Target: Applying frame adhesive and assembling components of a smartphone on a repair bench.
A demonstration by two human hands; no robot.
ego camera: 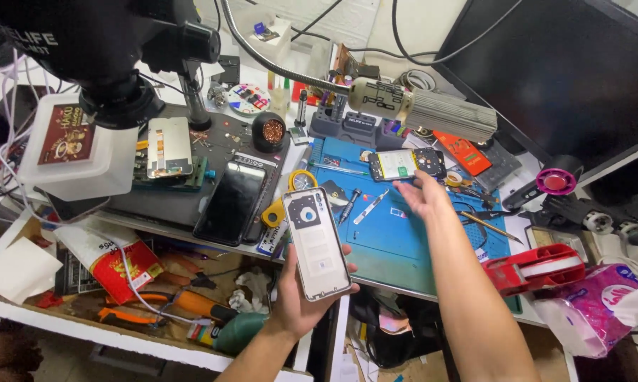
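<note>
Two bare hands work over a crowded repair surface (191, 212). At the far left a white plastic tub (78, 152) sits under the black microscope head (99, 49), and just right of it an opened phone (169, 147) lies in a holder. Near that, a dark phone (232, 201) lies face up at the near edge of the surface. Below the edge, an open drawer (121, 332) holds a red packet (121, 265) and orange-handled pliers (191, 304). The left hand (301, 297) rises from below, its grip closed around a white phone back cover (317, 244), thumb on the right edge, camera hole toward the far end. To the right, a blue work mat (397, 244) carries a screwdriver (349, 205) and metal tweezers (370, 207). The right hand (423, 198) reaches to the mat's far edge, fingers pinching the near edge of an opened phone body (404, 165) with its yellow battery showing. Farther right lie a red tape dispenser (538, 269) and a pink tissue pack (595, 311).
</note>
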